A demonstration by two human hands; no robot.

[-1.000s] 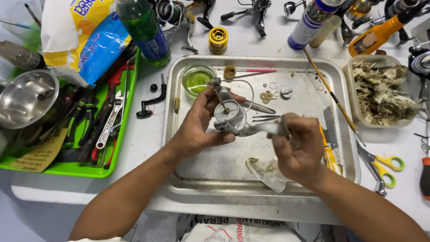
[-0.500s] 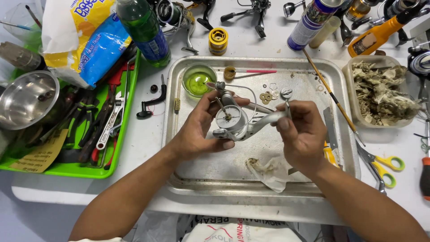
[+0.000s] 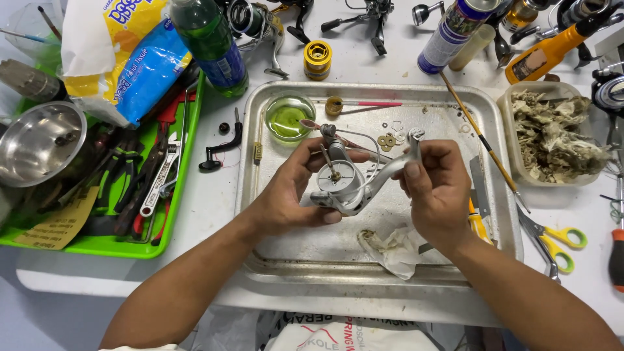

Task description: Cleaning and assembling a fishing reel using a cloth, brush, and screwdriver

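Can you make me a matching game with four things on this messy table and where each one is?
Things:
1. fishing reel body
2. small glass bowl of green liquid
3. yellow-handled scissors
4. steel bowl

Places:
A. on the green tray
B. right of the metal tray, on the table
C. held in both hands
D. in the metal tray's far left corner

Pairs: 1-C, 2-D, 3-B, 4-A

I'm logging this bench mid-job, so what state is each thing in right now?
Fishing reel body: partly stripped, held over the metal tray.
Left hand: gripping the reel body.
Right hand: pinching the reel's stem.
Small glass dish: holds green liquid.
Rag: crumpled, soiled, in the tray.
Washers: loose in the tray.
Green bottle: upright, capped.
Plastic tub: full of dirty wadding.
Steel bowl: upright.
Scissors: closed.
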